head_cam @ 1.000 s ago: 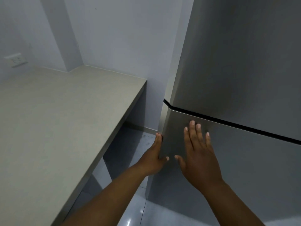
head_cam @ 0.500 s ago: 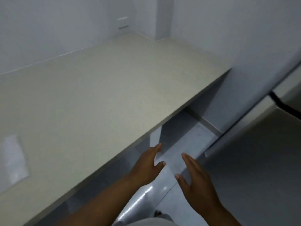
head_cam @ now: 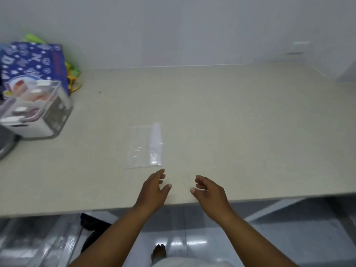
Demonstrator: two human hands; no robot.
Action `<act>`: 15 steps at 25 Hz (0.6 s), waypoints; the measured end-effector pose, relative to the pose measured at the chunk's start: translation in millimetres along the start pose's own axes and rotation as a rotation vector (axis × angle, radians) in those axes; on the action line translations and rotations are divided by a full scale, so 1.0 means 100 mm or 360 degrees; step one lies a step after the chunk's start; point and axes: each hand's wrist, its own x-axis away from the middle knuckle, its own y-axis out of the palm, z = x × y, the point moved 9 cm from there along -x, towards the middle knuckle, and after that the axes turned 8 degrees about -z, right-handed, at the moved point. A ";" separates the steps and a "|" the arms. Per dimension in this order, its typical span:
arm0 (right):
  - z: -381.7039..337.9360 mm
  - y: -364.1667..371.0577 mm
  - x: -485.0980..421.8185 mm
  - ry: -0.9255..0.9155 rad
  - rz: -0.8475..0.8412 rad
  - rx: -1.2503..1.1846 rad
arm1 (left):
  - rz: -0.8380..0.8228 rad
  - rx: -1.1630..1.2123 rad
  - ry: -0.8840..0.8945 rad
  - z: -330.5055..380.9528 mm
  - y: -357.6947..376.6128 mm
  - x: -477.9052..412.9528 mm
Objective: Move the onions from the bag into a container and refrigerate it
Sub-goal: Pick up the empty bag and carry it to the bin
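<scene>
Hovering over the front edge of the beige counter [head_cam: 231, 112], both hands are empty, w/ fingers loosely spread and a bit curled, gripping nothing. Left hand [head_cam: 154, 191] sits just short of the clear plastic bag [head_cam: 147, 146], its fingertips near the bag's closest edge but not touching. Right hand [head_cam: 209, 193] is further from the bag, off to its right, thumb pointing toward the left hand, w/ a gap between the two.

The bag lies flat on the counter, approx. mid-width, looks empty and see-through; no onions visible in it. Far left of the bag, well apart: a clear lidded container [head_cam: 36, 110] w/ pale contents, too blurred to ID. Behind that, against the wall, stands a blue printed box [head_cam: 32, 62], w/ green-yellow fabric [head_cam: 72, 78] beside it. Wall socket [head_cam: 300, 47] is far right of the bag, up on the wall.
</scene>
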 end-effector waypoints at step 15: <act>-0.69 0.99 -1.87 0.0399 -0.0025 0.0458 | 0.0150 0.0235 -0.0810 -1.36 -1.24 -1.03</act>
